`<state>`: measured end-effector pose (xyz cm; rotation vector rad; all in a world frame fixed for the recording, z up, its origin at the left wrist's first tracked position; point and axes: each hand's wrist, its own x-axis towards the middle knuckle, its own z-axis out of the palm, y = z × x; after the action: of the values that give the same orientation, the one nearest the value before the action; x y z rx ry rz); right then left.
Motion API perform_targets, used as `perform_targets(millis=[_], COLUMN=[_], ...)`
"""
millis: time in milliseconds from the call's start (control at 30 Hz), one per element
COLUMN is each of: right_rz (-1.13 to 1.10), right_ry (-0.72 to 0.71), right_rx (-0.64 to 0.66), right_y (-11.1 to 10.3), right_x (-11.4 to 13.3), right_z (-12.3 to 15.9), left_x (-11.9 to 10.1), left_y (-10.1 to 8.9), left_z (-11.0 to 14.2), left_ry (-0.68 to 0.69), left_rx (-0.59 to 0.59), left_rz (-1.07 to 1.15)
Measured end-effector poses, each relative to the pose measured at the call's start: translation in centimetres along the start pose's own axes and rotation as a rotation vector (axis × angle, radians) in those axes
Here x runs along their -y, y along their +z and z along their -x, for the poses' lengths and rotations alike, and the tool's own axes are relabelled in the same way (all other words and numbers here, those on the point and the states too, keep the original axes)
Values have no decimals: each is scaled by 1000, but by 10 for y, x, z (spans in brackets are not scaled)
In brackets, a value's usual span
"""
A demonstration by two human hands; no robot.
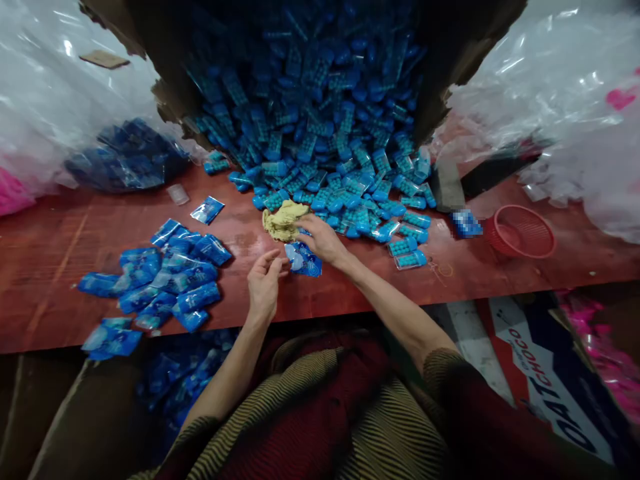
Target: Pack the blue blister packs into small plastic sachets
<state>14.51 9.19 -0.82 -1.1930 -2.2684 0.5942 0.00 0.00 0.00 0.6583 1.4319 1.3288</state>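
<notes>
My left hand (264,283) is just left of a flat blue printed sachet (306,261) on the red table. Its fingers are half curled, apart from the thumb, with nothing visible in them. My right hand (323,239) reaches over the sachet's upper edge, fingers stretched out and apart. Its fingertips are at the right side of a crumpled yellow cloth (283,221); whether they press on it I cannot tell. Behind the cloth spreads a large heap of small clear bottles with blue caps (350,193), holding turquoise balls. To the left lies a pile of plump blue sachets (173,273).
The heap spills from a dark, torn-edged carton (170,100) at the back. A red plastic basket (523,230) stands at right. A clear bag of dark blue packets (127,157) is at left rear. More blue packets (187,373) lie below the red table's (345,300) front edge.
</notes>
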Motion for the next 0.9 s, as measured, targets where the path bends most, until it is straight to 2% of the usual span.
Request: perform_targets(millis=[133,233,333,500,633,767,900], right_rz=[179,267,254,228,148,2,-135], right_ry=[153,231,243,220,229,212,182], right_rx=[54,55,5,-50,-101,-181,-216], right_y=[2,14,23,21,19,19,17], right_x=[14,17,14,11,14,22,27], right_z=[62,80,80,80,84,86,85], left_x=[11,16,17,16,16,14,13], left_y=[3,4,4,4,10,18,22], left_z=[2,1,2,16,25,21,14], left_ry=[-71,-110,-114,-164,-262,-305,-295], left_rx=[-2,23,24,-4,68,95,63], left_rz=[29,18,11,-3,26,52,73])
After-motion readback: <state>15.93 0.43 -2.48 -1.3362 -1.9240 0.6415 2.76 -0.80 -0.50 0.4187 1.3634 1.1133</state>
